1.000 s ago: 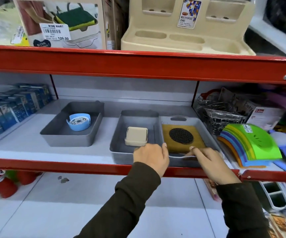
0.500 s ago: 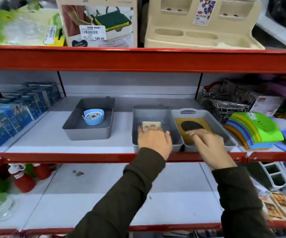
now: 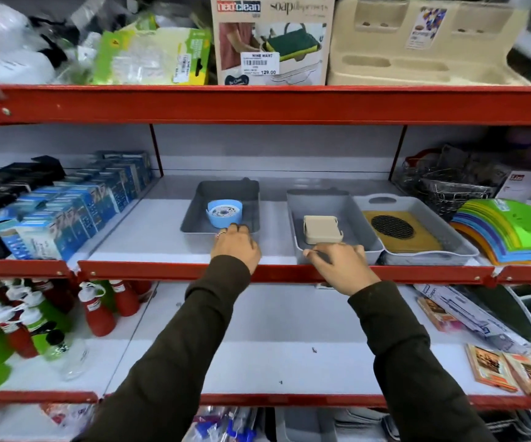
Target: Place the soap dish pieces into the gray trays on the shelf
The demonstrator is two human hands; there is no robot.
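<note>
Three gray trays sit on the middle shelf (image 3: 162, 250). The left tray (image 3: 194, 215) holds a round blue soap dish piece (image 3: 224, 213). The middle tray (image 3: 369, 231) holds a beige square soap dish piece (image 3: 322, 229). The right tray (image 3: 442, 224), touching the middle one at its 3 o'clock side, holds a yellow-brown piece with a black mesh disc (image 3: 392, 226). The left hand (image 3: 236, 247) rests fingers curled on the left tray's front rim, at 6 o'clock of the blue piece; whether it grips the rim I cannot tell. The right hand (image 3: 340, 263) pinches the middle tray's front rim, at 6 o'clock of the beige piece.
</note>
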